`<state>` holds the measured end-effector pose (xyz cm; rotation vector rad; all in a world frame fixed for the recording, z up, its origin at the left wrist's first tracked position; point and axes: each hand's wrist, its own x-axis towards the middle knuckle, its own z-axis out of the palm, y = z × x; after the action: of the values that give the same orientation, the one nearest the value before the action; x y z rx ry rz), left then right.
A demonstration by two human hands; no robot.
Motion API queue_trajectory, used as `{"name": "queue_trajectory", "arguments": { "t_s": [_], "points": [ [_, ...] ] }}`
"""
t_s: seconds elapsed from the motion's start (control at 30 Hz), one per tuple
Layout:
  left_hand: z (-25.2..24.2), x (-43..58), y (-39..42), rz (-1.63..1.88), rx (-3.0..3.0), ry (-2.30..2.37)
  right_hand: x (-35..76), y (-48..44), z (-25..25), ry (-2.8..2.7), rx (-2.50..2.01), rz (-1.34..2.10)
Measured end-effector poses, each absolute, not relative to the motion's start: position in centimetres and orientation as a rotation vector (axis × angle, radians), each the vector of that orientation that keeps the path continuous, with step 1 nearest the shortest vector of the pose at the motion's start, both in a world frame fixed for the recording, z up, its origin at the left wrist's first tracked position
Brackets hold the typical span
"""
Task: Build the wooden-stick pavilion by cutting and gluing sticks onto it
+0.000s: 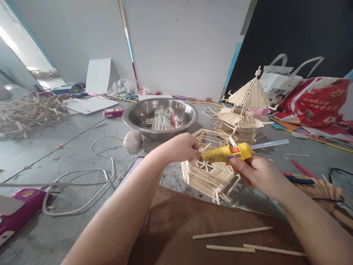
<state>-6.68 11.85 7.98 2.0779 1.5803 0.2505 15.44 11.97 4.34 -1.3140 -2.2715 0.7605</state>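
My right hand [252, 171] is wrapped around a yellow hot glue gun [227, 153], with a clear glue stick [270, 144] poking out of its rear end. The gun's nozzle points left, close to the fingertips of my left hand [184, 148]. Those fingers are pinched together over a frame of stacked wooden sticks [209, 178]; what lies between them is hidden. Three loose sticks, one of them a long stick [233, 233], lie on a brown board [171, 228] nearest to me.
A tiered stick pagoda [249, 96] stands behind the frame at right. A steel bowl [129, 118] holds packed sticks. Nearby are a white rounded object [132, 140], a looping cable [106, 176], a phone [129, 169], a red bag [317, 101] and a stick heap [27, 114].
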Motion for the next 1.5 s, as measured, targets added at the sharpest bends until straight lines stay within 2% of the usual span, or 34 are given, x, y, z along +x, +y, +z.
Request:
{"name": "queue_trajectory", "arguments": {
  "t_s": [1.5],
  "points": [
    [8.04, -6.67, 11.84, 0.181, 2.133, 1.587, 15.91, 12.68, 4.08, -2.238, -1.338, 0.809]
  ]
}}
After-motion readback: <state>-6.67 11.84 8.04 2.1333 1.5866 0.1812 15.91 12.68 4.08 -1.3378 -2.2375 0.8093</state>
